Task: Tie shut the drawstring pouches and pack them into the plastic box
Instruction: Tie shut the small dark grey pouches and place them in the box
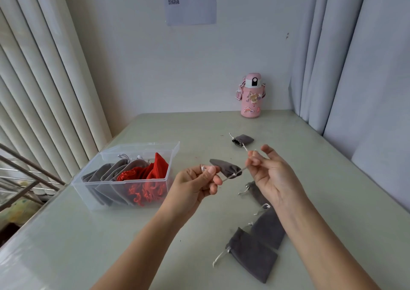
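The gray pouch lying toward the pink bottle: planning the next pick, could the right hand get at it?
Probably yes: the far pouch lies alone just beyond the right hand, nothing between them, though that hand now pinches a drawstring.

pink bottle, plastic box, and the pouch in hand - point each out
Pink bottle [250, 100]: head view, on its body.
Plastic box [144, 151]: head view, on its far wall.
Held pouch [225, 167]: head view, on its grey cloth.
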Demonstrator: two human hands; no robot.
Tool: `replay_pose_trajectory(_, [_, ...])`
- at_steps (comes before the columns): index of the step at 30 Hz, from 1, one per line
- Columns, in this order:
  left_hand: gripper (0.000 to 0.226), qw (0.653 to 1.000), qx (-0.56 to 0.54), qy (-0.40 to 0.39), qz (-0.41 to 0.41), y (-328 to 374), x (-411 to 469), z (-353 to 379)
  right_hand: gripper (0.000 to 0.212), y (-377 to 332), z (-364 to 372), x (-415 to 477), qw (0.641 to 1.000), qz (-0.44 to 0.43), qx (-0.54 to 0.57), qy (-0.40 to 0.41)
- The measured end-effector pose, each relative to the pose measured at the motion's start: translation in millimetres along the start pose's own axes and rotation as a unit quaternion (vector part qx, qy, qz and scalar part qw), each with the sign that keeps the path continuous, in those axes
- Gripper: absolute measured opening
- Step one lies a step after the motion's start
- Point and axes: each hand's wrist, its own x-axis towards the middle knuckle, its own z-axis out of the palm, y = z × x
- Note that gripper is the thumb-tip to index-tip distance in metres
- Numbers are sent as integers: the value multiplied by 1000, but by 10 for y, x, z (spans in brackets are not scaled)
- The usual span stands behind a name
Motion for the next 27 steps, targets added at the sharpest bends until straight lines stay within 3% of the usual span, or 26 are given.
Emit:
replay_pose_trajectory(4, [15,1000,-9,-10,-17,-6,19,-25,29,-8,-20,15,999,-38,-17,-10])
replay_pose_trajectory(6, [13,999,-7,-19,-31,0,26,-70,22,9,-47,20,990,-87,-95,-52])
replay_pose_trajectory(9, [12,998,9,-22,-50,24,57,-162,21,23,-112,31,948,-148,-257,-118])
replay_pose_trajectory(11, [10,996,57,-21,-66,34,78,-224,21,28,-135,42,932,-148,-310,-118])
replay_pose_trajectory(15, [10,973,216,-28,-74,15,74,-265,29,16,-130,22,945,-109,-273,-142])
replay_pose_trajectory(18, [9,950,294,-76,-78,-5,65,-262,21,17,-108,-3,922,-128,-325,-166])
replay_pose_trajectory(21, [25,921,366,-101,-91,-28,55,-253,17,9,-148,9,874,-150,-434,-162])
replay_pose_trajectory(24, [25,903,410,-93,-88,-18,41,-240,12,-44,-224,34,785,-172,-577,-146])
replay_pose_trajectory(27, [24,907,412,-78,-46,9,39,-235,19,-50,-288,56,698,-193,-673,-150])
